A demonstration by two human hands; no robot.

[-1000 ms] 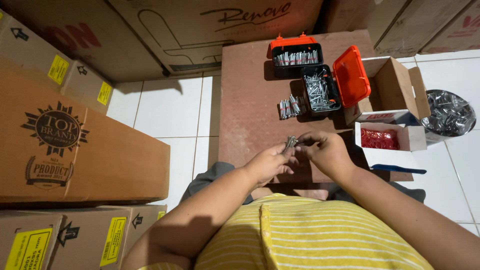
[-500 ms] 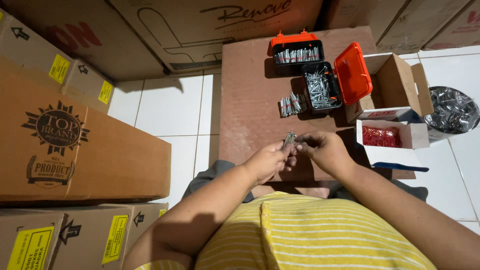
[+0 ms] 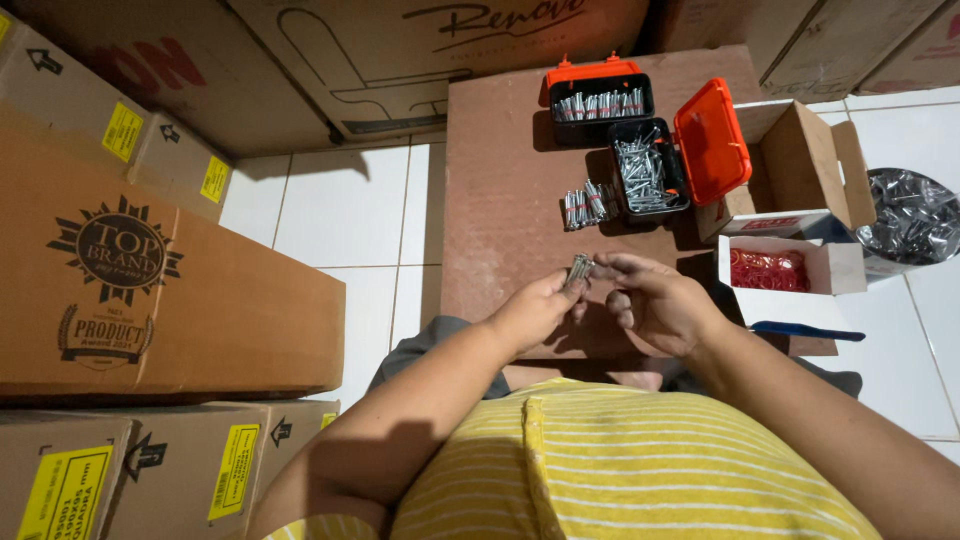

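Note:
My left hand (image 3: 535, 310) pinches a small bundle of metal anchor bolts (image 3: 578, 270) over the near part of a brown board (image 3: 500, 190). My right hand (image 3: 655, 300) is beside it, thumb and forefinger touching the top of the same bundle, the other fingers curled. Farther out on the board lies a loose pile of bolts with red bands (image 3: 588, 205). Beyond it stand two black cases with orange lids, the far case (image 3: 600, 100) holding bolts in a row, the near case (image 3: 645, 175) full of loose silver bolts.
A small white box of red washers (image 3: 770, 270) and an open cardboard box (image 3: 800, 170) sit at the right, a blue-handled tool (image 3: 795, 331) below them. A bag of metal parts (image 3: 915, 215) lies on the white tiles. Large cartons line the left and far sides.
Both hands lifted the bundle slightly up and away from my body. My right hand's lower fingers have loosened and spread a little.

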